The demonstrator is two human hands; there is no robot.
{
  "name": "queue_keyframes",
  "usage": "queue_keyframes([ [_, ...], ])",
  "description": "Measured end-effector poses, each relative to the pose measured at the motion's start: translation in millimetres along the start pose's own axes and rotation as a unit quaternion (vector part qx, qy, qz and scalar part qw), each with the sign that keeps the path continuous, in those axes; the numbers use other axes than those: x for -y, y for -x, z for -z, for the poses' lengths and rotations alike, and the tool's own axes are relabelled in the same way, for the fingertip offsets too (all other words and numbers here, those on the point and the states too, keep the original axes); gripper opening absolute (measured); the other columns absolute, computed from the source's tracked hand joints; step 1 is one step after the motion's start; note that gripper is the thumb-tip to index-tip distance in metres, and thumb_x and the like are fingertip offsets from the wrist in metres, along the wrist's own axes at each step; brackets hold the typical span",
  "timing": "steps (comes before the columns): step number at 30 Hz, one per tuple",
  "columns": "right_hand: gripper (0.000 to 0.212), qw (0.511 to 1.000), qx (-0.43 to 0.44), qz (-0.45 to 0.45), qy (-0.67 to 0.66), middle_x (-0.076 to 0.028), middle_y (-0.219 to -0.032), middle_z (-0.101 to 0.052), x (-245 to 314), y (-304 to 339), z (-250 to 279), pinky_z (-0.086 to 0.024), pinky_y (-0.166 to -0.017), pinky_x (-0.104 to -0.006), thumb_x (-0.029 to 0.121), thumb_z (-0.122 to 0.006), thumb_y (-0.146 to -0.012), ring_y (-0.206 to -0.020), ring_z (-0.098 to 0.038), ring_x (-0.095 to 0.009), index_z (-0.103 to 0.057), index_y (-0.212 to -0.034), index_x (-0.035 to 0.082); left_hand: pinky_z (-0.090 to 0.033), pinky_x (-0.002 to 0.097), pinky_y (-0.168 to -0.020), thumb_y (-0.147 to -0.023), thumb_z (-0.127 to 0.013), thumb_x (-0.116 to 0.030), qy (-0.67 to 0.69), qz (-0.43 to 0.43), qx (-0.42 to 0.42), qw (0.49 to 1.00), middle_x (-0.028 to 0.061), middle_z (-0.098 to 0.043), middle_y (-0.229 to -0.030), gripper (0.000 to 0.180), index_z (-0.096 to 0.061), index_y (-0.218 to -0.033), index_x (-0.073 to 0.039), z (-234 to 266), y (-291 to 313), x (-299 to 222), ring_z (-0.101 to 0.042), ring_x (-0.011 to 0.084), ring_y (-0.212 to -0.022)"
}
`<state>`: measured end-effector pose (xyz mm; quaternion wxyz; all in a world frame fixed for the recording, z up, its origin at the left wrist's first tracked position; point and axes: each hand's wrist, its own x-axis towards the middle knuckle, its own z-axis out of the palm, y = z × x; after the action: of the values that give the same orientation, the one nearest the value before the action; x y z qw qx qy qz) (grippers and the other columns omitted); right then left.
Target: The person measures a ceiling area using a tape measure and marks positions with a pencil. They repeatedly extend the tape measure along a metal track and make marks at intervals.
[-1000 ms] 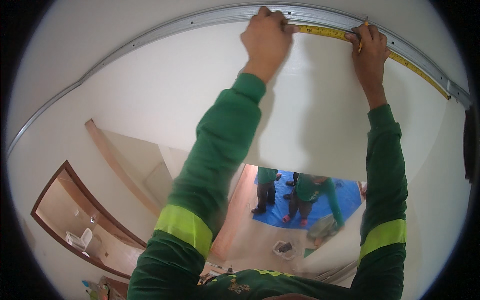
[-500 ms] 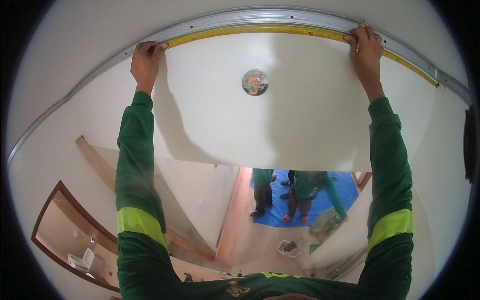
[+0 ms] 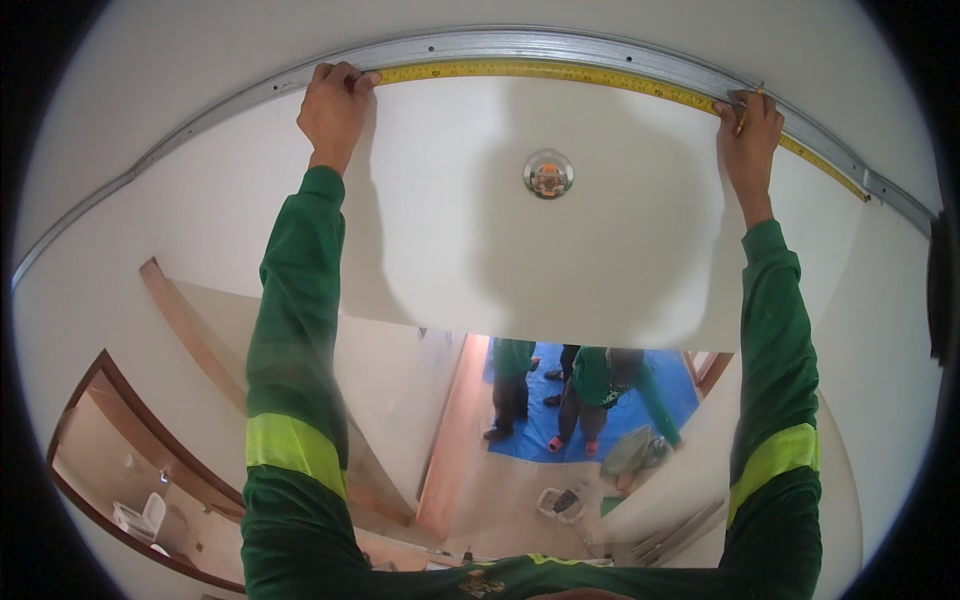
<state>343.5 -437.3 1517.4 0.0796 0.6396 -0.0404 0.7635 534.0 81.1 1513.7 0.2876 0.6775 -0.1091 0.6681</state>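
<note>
The step in hand looks like laying off a length along the metal rail (image 3: pixel 540 42): the yellow measuring tape (image 3: pixel 520 69) runs along the rail's lower edge, one end reaching past the right hand (image 3: pixel 752 128). The left hand (image 3: pixel 333 108) has its grip pinched on the tape at the rail's left stretch; whether that palm hides a tape case, I cannot tell. The right hand's grip clasps a slim orange pencil (image 3: pixel 741 122), its thumb at the tape beside the rail. The next move would probably call for a taut, flat blade and a steady pencil tip. The rail is silvery, ridged lengthwise, with small round holes; the smooth white surface (image 3: pixel 430 200) below it bears a round, glassy fixture (image 3: pixel 548 175).
</note>
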Motion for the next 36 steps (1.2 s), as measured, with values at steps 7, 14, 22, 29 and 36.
queue_keyframes([
  [7, 0.037, 0.999, -0.025, -0.006, -0.029, -0.023, -0.132, -0.058, 29.8, 12.0, 2.2, -0.046, -0.106, -0.0544, 0.018, -0.073, -0.100, -0.121, -0.054, -0.042, -0.061, -0.133, 0.006, -0.056, 0.0470, -0.075, -0.094, -0.076, -0.046, -0.038, 0.016, 0.052, 0.998, 0.0036, -0.069, -0.102, 0.032, -0.077, -0.098, -0.014, 3.3, -4.3, -5.0, -0.072, 0.0301, -0.089],
  [14, 0.030, 0.988, 0.052, 0.066, -0.126, -0.023, -0.129, -0.060, 91.0, 18.7, -18.6, -0.046, -0.110, -0.0528, 0.015, -0.064, -0.105, -0.124, -0.055, -0.042, -0.061, -0.133, 0.005, -0.057, 0.0492, -0.075, -0.094, -0.075, -0.047, -0.049, 0.006, 0.048, 0.998, 0.0052, -0.069, -0.106, 0.034, -0.076, -0.099, -0.013, 1.1, -6.8, -5.1, -0.072, 0.0322, -0.094],
  [22, 0.029, 0.909, 0.151, 0.126, -0.368, -0.020, -0.127, -0.073, 170.1, 9.8, -33.6, -0.055, -0.104, -0.0466, 0.020, -0.055, -0.111, -0.119, -0.069, -0.040, -0.060, -0.135, 0.005, -0.057, 0.0489, -0.074, -0.092, -0.078, -0.046, -0.057, 0.006, 0.046, 0.997, 0.0048, -0.069, -0.105, 0.033, -0.075, -0.098, -0.013, -0.3, -7.7, -3.4, -0.072, 0.0320, -0.093],
  [29, 0.017, 0.850, 0.229, 0.126, -0.458, -0.013, -0.112, -0.078, 204.9, -1.5, -50.0, -0.062, -0.096, -0.0416, 0.015, -0.070, -0.103, -0.103, -0.076, -0.027, -0.065, -0.115, 0.003, -0.057, 0.0483, -0.071, -0.091, -0.079, -0.045, -0.058, 0.004, 0.048, 0.997, 0.0037, -0.069, -0.103, 0.032, -0.075, -0.098, -0.013, -0.7, -8.1, -1.5, -0.073, 0.0312, -0.090],
  [36, 0.014, 0.846, 0.198, 0.098, -0.485, -0.011, -0.105, -0.078, 206.3, 1.7, -61.0, -0.062, -0.091, -0.0386, 0.013, -0.075, -0.099, -0.094, -0.075, -0.022, -0.069, -0.103, 0.001, -0.058, 0.0495, -0.073, -0.092, -0.078, -0.046, -0.060, 0.010, 0.046, 0.997, 0.0050, -0.069, -0.104, 0.033, -0.075, -0.098, -0.013, -0.7, -6.4, -5.8, -0.072, 0.0324, -0.092],
])
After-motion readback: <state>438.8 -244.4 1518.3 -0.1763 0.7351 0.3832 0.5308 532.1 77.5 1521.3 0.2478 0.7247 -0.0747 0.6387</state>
